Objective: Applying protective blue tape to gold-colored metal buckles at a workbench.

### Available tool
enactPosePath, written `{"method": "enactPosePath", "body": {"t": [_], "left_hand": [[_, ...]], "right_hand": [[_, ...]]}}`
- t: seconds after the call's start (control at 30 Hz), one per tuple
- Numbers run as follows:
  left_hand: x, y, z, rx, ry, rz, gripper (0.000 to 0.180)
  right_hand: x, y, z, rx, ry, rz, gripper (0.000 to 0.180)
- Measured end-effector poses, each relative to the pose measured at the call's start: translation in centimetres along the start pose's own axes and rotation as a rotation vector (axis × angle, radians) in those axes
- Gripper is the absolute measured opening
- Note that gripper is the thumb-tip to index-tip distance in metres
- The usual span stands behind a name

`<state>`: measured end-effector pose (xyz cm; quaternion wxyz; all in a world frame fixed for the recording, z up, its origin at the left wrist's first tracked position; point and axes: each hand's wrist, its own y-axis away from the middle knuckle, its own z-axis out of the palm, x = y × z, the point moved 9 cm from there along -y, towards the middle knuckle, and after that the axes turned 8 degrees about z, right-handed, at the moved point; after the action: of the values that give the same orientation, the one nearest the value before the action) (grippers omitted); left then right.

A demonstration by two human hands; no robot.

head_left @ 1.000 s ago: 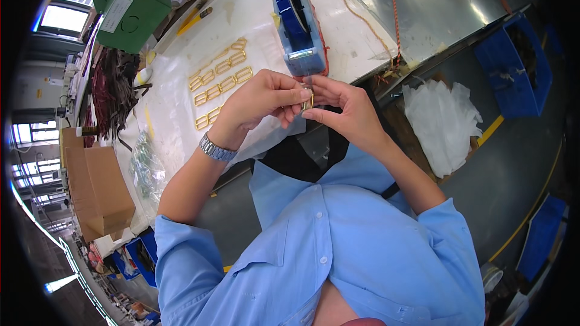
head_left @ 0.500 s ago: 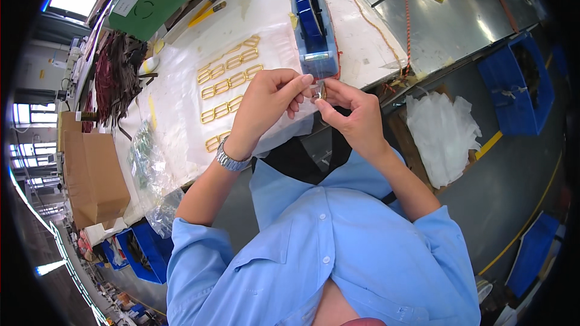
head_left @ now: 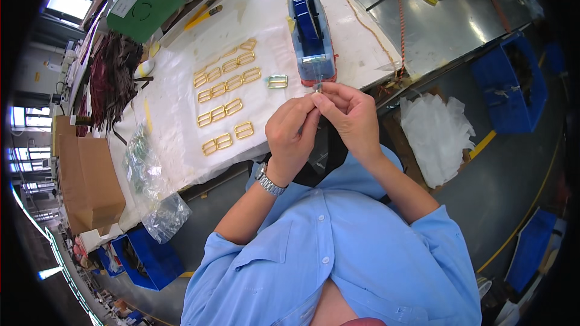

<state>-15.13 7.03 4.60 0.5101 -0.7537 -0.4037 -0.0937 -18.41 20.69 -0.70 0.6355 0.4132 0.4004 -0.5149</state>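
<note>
My left hand (head_left: 294, 134) is closed, its fingertips meeting those of my right hand (head_left: 353, 119) just in front of the blue tape dispenser (head_left: 328, 36). My right thumb and forefinger pinch a short strip of clear tape (head_left: 319, 82) at the dispenser's near end. Whatever the left fingers grip is hidden. Left of the dispenser lies a single gold slide buckle (head_left: 277, 82) with a greenish, shiny film around it. Further left, several gold slide buckles (head_left: 228, 86) rest in rows on a white sheet (head_left: 187, 139).
A green box (head_left: 142, 6) stands at the far left, with dark strips (head_left: 112, 78) below it. Clear plastic bags (head_left: 166, 216) hang over the table's left edge. A yellow cutter (head_left: 202, 18) lies at the back. White cloth (head_left: 436, 139) and a blue bin (head_left: 510, 84) are at right.
My left hand has moved nearer to me, uncovering the buckle rows and the filmed buckle beside the dispenser. The small gold piece seen between my fingers earlier no longer shows there.
</note>
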Motion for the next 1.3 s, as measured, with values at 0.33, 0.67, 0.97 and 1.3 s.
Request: {"method": "enactPosePath", "body": {"t": [0.33,0.67,0.97,1.3], "left_hand": [[-3.0,-3.0,1.0,-0.132,0.254,-0.386,0.012],[-3.5,-5.1,2.1,-0.325,0.341,-0.53,0.022],[-4.9,0.2,4.0,-0.426,0.589,-0.813,0.025],[2.6,0.0,-2.2,-0.456,0.142,-0.181,0.047]], "right_hand": [[1.5,-1.3,-0.8,-0.071,-0.143,0.126,0.032],[-0.3,-2.2,-1.0,-0.094,-0.008,0.026,0.032],[3.1,1.8,-3.1,-0.018,0.088,0.232,0.028],[-3.3,5.4,0.2,-0.214,0.889,-0.21,0.037]]}}
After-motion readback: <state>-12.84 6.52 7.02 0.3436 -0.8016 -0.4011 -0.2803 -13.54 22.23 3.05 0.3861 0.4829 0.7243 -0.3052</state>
